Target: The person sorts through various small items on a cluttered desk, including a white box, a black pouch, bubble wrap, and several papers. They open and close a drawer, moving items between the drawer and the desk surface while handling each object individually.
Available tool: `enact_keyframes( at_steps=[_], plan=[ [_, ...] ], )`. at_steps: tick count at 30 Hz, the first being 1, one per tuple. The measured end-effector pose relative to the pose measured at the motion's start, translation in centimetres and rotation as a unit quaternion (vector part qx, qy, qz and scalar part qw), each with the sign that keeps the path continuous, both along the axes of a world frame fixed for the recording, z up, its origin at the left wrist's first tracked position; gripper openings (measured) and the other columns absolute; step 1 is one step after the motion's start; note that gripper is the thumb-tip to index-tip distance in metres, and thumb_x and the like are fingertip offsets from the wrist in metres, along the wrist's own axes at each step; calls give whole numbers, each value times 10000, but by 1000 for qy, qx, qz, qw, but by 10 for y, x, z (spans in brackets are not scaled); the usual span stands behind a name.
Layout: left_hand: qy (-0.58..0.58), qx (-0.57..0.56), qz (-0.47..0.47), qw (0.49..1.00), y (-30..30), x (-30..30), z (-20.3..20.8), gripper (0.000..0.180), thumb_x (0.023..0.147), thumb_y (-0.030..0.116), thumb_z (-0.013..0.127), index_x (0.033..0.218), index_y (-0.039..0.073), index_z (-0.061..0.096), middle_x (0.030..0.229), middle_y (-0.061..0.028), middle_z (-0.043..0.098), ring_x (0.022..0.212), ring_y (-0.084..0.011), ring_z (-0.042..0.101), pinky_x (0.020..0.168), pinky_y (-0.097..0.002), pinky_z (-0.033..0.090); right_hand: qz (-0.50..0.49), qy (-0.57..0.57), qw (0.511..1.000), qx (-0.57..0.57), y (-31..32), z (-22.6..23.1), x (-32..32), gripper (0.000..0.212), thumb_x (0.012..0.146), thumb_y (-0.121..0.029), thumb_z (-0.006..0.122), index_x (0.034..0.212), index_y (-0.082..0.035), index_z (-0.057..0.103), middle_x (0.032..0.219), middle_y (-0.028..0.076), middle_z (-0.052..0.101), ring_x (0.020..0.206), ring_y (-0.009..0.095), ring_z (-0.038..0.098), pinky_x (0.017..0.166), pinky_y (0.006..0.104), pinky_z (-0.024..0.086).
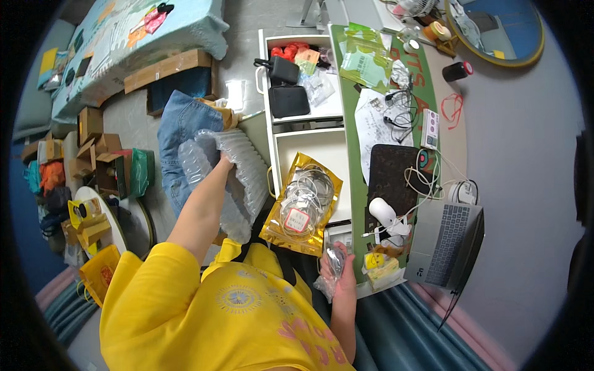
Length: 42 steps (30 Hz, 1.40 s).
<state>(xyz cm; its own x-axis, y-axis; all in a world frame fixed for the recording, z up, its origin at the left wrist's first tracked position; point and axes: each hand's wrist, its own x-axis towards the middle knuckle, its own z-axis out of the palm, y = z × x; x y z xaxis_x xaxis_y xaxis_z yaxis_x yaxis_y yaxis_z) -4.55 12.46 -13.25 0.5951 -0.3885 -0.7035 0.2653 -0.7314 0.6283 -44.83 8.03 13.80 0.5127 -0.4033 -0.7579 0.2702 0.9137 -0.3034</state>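
Note:
My left arm reaches out to a bundle of clear air-cushion wrap (pixel 244 167). The wrist of my left hand (pixel 226 162) goes in among its folds, and its fingers are hidden. Under and behind the wrap lies a pair of blue jeans (pixel 176 145). Low on the right, my right hand (pixel 344 275) is closed round a small clear plastic bag (pixel 335 263) with something greyish inside that I cannot make out. Just beyond this hand, a gold-edged clear pouch (pixel 291 238) of coiled grey cables leans across the front of an open white drawer (pixel 309 145).
A second open drawer (pixel 325 105) holds black cases and small packets. The green-topped desk (pixel 352 154) carries a laptop (pixel 442 244), a white mouse (pixel 382 212), a black mat (pixel 390 167) and loose cables. Cardboard boxes (pixel 108 148) crowd the left, near a cloth-covered bed (pixel 111 55).

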Motion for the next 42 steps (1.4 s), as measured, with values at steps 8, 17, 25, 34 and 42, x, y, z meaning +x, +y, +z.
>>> enact_keyframes(
  at_steps=[8, 17, 25, 34, 42],
  plan=[
    [297, -162, 204, 919, 5, 6, 41, 279, 776, 129, 568, 1036, 26, 578, 954, -138, 629, 835, -222, 629, 692, -373, 522, 53, -12, 997, -52, -25, -9, 53, 341, 833, -88, 543, 1164, -56, 468, 1051, 69, 561, 921, 180, 573, 771, 274, 481],
    [8, 70, -235, 969, 25, 3, 132, 281, 764, 118, 601, 1030, 32, 585, 866, -116, 650, 700, -208, 648, 582, -358, 536, 248, -204, 947, -19, -26, 1, 118, 305, 797, -34, 586, 1084, -58, 485, 1083, 75, 563, 990, 171, 554, 872, 298, 443],
    [-135, 179, -603, 765, 15, 24, 197, 222, 669, 41, 580, 891, 30, 592, 751, -171, 630, 672, -315, 627, 555, -393, 500, 453, -116, 807, -360, 47, -55, 194, 365, 726, -115, 680, 1027, -24, 496, 1227, 141, 494, 942, 113, 502, 808, 254, 423],
    [-130, 16, -523, 842, 60, 38, 257, 247, 725, 6, 515, 968, 36, 476, 890, -159, 548, 862, -334, 535, 733, -379, 425, 412, -29, 735, -538, 19, -52, 210, 467, 700, -88, 587, 1155, -40, 493, 1182, 163, 512, 1093, 278, 506, 923, 329, 385],
    [-188, -71, -404, 893, 61, 13, 251, 172, 752, 39, 502, 903, 8, 425, 758, -190, 544, 730, -362, 537, 635, -405, 421, 535, 140, 505, -663, 40, -29, 247, 621, 724, -76, 553, 1297, -72, 312, 962, 190, 540, 806, 388, 571, 685, 472, 458]
  ],
)
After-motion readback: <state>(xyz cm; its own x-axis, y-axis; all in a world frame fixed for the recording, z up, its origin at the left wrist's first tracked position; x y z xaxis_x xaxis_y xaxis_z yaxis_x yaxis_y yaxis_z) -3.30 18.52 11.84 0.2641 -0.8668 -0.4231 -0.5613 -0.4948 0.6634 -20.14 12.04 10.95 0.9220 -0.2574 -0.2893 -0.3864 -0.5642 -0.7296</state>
